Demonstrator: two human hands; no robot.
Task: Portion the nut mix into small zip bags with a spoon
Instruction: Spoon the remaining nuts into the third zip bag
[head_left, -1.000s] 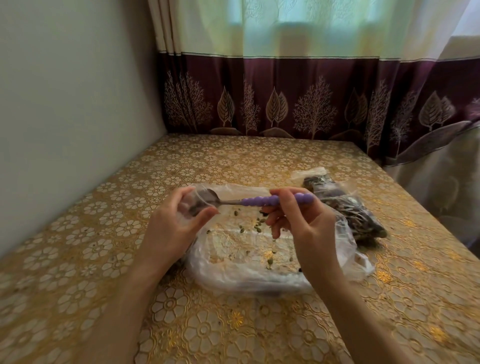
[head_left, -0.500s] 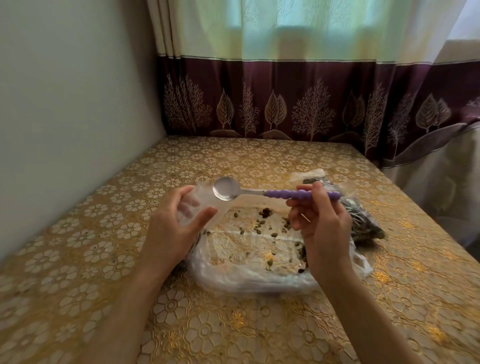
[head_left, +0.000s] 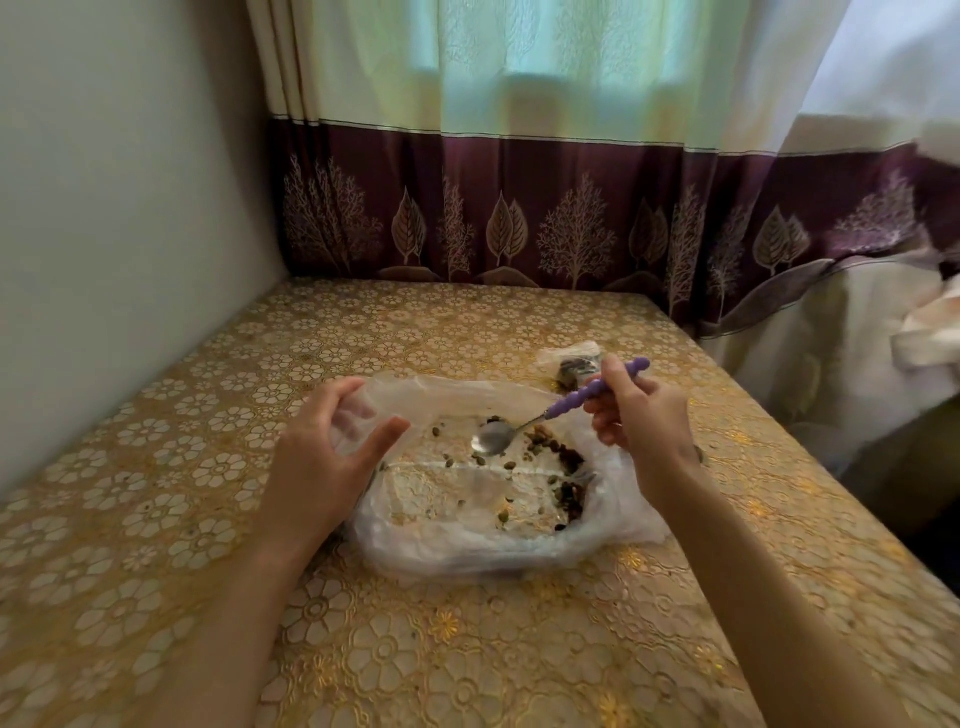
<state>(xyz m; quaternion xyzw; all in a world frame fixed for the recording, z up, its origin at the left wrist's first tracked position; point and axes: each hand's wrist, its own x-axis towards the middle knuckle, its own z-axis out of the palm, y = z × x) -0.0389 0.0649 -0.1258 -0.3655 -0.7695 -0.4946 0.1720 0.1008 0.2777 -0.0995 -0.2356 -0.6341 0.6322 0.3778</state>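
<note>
Spoon (head_left: 524, 430) has swung from the small zip bag (head_left: 349, 415), pinched open in the left hand (head_left: 324, 457), down to the nut mix (head_left: 558, 452) on the desk's big plastic bag (head_left: 467, 540), right hand (head_left: 641, 415) grip pinching the handle, so another scoop looks next.

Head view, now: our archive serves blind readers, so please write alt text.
A right hand dips a purple-handled metal spoon into scattered nut mix on a crumpled clear plastic bag, while the left hand holds a small clear zip bag above a gold floral tablecloth.
</note>
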